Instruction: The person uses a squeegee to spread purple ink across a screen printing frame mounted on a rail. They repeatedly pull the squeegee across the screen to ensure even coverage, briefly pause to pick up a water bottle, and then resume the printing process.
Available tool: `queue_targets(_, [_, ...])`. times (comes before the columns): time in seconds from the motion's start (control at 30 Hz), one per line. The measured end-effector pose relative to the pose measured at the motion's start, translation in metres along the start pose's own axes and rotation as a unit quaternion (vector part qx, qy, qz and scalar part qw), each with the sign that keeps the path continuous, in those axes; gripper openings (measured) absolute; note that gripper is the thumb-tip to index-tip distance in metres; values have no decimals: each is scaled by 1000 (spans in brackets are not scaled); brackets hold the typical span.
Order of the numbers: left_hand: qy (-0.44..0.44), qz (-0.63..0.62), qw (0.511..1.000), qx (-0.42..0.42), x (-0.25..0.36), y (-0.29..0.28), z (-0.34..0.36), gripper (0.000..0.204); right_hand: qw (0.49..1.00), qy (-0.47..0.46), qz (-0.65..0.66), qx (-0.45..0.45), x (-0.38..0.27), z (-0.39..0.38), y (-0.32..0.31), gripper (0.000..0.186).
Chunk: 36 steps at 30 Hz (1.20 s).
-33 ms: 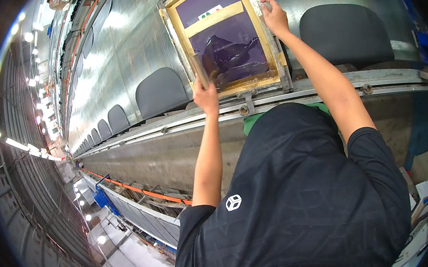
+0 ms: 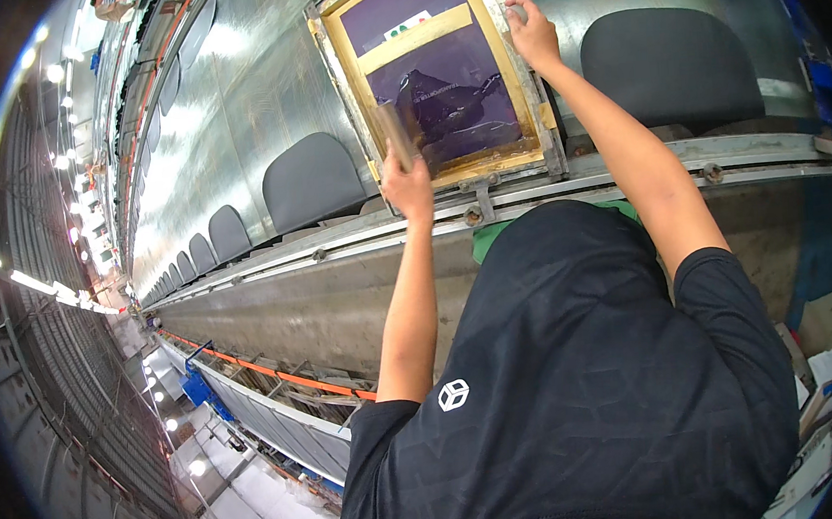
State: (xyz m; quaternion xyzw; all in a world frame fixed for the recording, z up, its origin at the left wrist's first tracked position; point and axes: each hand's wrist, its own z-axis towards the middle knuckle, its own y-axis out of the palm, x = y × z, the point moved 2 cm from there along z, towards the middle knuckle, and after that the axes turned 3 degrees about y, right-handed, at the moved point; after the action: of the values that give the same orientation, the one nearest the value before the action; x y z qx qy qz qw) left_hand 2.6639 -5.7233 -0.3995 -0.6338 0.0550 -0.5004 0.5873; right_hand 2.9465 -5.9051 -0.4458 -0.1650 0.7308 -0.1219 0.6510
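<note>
Taped screen-printing frame point(image 2: 337, 67) flat on the worktop point(image 2: 203, 110), a hand at either side.

Left hand point(image 2: 408, 185) closed round a squeegee point(image 2: 392, 126), blurred, standing tilted inside the left rail; held from the near end, presumably to keep the blade side free over the mesh. Right hand point(image 2: 536, 37): fingers curled at the right rail's upper part, likely steadying; cannot tell if that grip clamps or only rests. Dark wet ink point(image 2: 444, 103) pooled mid-mesh on the purple screen point(image 2: 469, 58), yellow tape round its border, probably to stop leaks. Frame's near end meets the metal guide rail point(image 2: 622, 163), perhaps for alignment. Dark grey panels point(image 2: 673, 68) lie spaced along the worktop, one either side of the frame.
</note>
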Motion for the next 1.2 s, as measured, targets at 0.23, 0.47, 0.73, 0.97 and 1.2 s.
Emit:
queue_targets(0.23, [18, -175, 980, -98, 57, 16, 5, 40, 1000, 12, 17, -18, 6, -3, 1, 29])
queue_targets(0.47, [277, 72, 946, -150, 8, -6, -21, 59, 999, 24, -13, -24, 0, -1, -2, 28])
queue_targets(0.73, [334, 120, 926, -132, -19, -13, -81, 53, 1000, -17, -4, -6, 1, -1, -3, 29])
queue_targets(0.97, [288, 106, 936, -172, -16, -31, -93, 53, 1000, -4, -8, -15, 3, 5, -3, 30])
queue_targets(1.2, [233, 13, 963, -136, -1, -62, -66, 59, 1000, 2, 22, -20, 4, 1, -2, 30])
